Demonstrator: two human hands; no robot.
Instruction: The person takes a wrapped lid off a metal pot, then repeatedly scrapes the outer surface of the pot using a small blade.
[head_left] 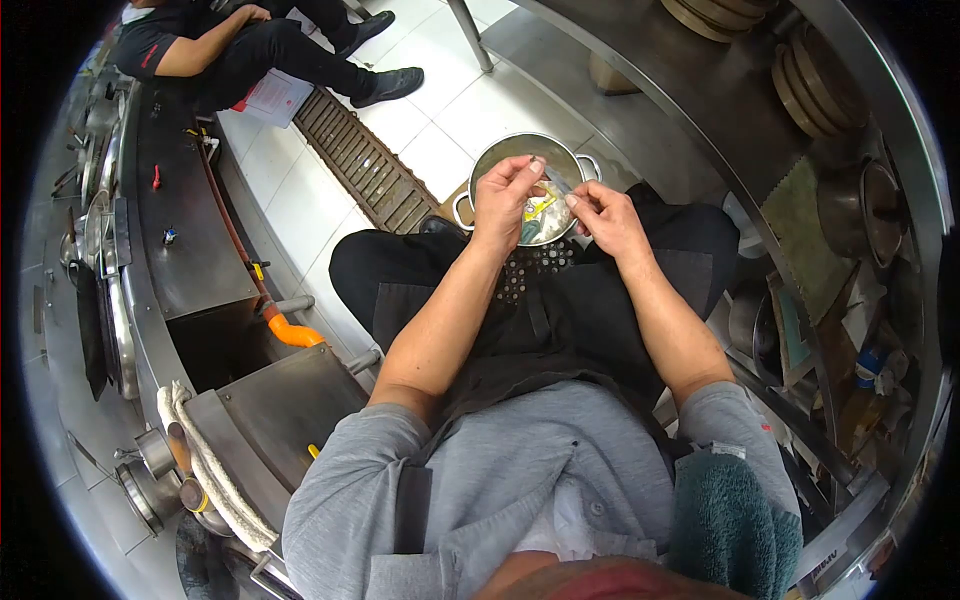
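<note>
A metal pot (pixel 483 163) with two side handles stands on the floor between my knees. Inside it lie a yellow-and-white packet (pixel 540 207) and whitish pieces (pixel 552 222), too small to name. My left hand (pixel 506 203) is over the pot's left side, thumb and fingers pinched together; a small dark bit shows at the fingertips, its kind unclear. Over the right rim, my right hand (pixel 612 222) is closed with thumb against fingers. A thin, greyish, blade-like thing (pixel 557 180) points from it toward the left hand; its handle is hidden.
A co-worker (pixel 215 50) sits at upper left, legs stretched across white tiles. A rusty floor grate (pixel 365 160) runs beside me. On the left stands a steel cooking range (pixel 190 240) with an orange pipe (pixel 292 331). Metal shelving (pixel 700 130) with stacked pans (pixel 812 85) curves along the right.
</note>
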